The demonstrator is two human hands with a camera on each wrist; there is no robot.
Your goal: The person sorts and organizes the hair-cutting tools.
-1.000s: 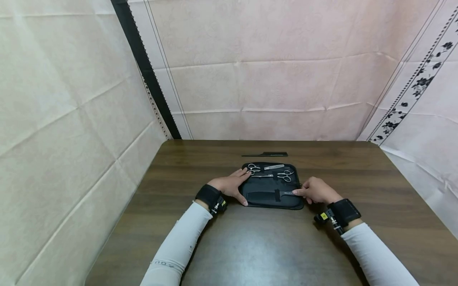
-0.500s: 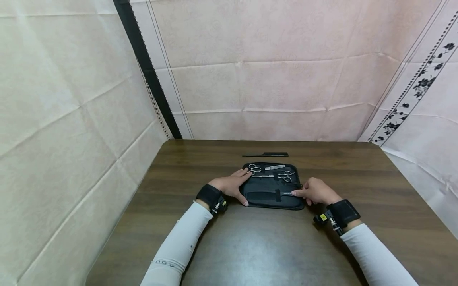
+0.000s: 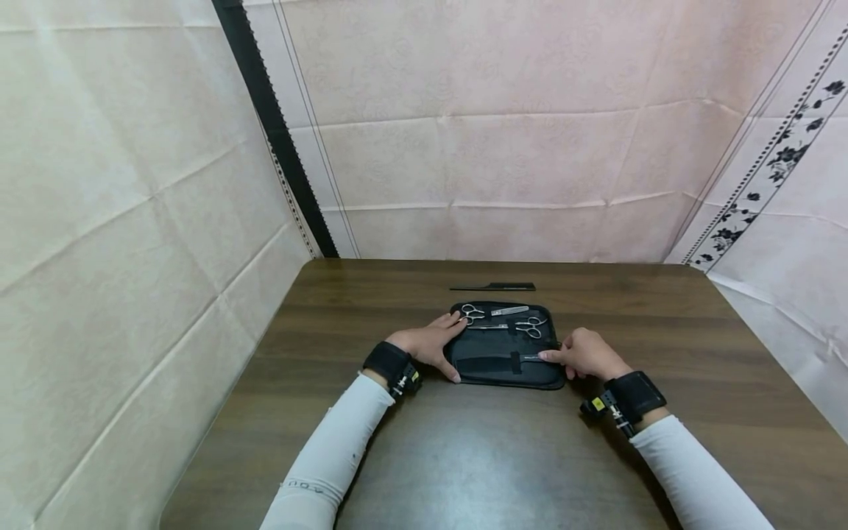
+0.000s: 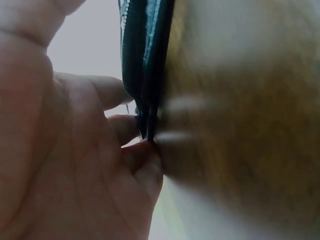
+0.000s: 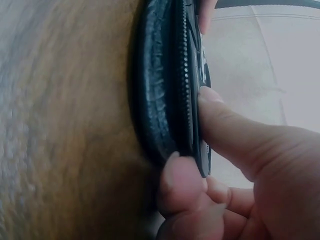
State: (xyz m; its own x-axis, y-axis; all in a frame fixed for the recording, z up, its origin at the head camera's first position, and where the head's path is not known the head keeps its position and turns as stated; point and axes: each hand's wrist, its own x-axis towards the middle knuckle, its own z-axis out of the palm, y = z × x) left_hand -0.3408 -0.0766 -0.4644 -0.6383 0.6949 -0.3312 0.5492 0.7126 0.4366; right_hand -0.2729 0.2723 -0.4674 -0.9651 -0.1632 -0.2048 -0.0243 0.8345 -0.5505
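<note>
Black case [image 3: 480, 343] on brown table [image 3: 464, 456], pale cloth [image 3: 503, 162] behind.

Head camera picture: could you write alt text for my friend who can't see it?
A person's left hand rests at the left edge of a flat black case while the right hand holds one end of a slim dark tool inside. Two silvery scissors lie above it; a black comb lies beyond, on the wooden table.

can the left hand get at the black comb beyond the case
Probably yes: the left hand rests at the left edge of the case, and nothing visible blocks its way to the black comb. It may need to stretch forward.
</note>
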